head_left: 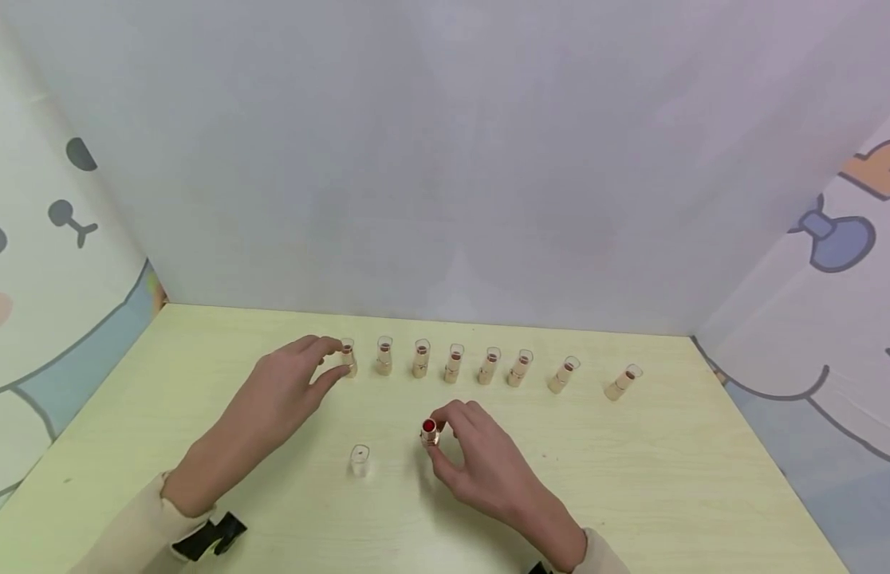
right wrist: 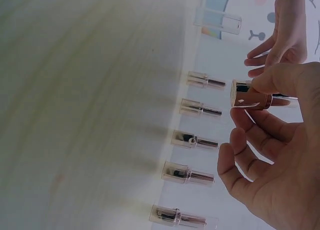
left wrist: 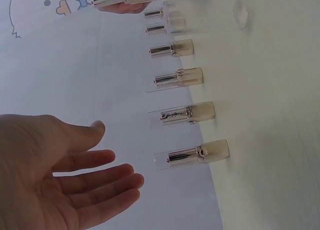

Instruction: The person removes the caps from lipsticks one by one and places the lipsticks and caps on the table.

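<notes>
Clear plastic seems to be the stuff of the loose lipstick cap (head_left: 360, 462), which is stood upright on the tabletop (head_left: 703, 478). A red lipstick (head_left: 429, 433), uncapped, is pinched near-upright between the thumb and fingers of the right hand (head_left: 483, 466); from it, the cap is seen between 8 and 9 o'clock, with the two long axes roughly parallel. Any move between lipstick and cap is judged to turn on that sideways offset. The left hand (head_left: 289, 391) is held well apart from the right, its fingers loosely extended near the leftmost lipstick (head_left: 350, 363), and by its wrist view nothing is gripped. From the left hand, the cap is found at about 5 o'clock; which of the hands is nearer to it cannot be told surely. Eight capped lipsticks (head_left: 420, 363) are ranged from roughly 10 o'clock of the held one to between 2 and 3.
</notes>
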The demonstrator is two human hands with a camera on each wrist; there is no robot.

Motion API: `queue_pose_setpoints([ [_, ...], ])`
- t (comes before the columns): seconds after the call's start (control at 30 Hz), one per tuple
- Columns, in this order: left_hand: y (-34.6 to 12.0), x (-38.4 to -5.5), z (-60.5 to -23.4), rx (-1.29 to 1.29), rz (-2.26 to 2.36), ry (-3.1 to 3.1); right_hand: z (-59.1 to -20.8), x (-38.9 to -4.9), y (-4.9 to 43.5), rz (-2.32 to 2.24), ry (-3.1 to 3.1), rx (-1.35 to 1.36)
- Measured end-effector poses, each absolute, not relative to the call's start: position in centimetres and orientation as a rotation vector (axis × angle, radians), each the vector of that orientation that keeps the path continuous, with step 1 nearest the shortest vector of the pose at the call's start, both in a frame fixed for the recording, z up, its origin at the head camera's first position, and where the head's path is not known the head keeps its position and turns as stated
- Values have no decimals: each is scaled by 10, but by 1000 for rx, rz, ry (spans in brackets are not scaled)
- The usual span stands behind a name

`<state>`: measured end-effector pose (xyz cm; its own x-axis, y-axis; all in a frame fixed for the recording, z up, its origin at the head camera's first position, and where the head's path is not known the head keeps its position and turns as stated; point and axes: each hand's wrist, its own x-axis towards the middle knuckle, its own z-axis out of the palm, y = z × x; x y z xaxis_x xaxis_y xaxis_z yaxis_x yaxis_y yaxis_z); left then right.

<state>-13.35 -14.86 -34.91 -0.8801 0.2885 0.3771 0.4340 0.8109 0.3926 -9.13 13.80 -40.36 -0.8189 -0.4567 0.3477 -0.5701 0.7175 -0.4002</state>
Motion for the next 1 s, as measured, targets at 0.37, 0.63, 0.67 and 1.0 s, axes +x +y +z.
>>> queue_pose_setpoints([
  [0.37,-148,-155,-361,-547,-648,-2734,-406,-95,139,706,-2724,843],
  [0.63,-144,-168,-370,-552,-655,-2772,-407,-98,138,729,-2833,877],
  [0.67,-143,-169,-370,-551,-658,-2777,-408,-98,137,730,-2847,881],
  [1.0,-140,-182,-383,-552,-636,-2800,-410,-101,134,680,-2971,915],
])
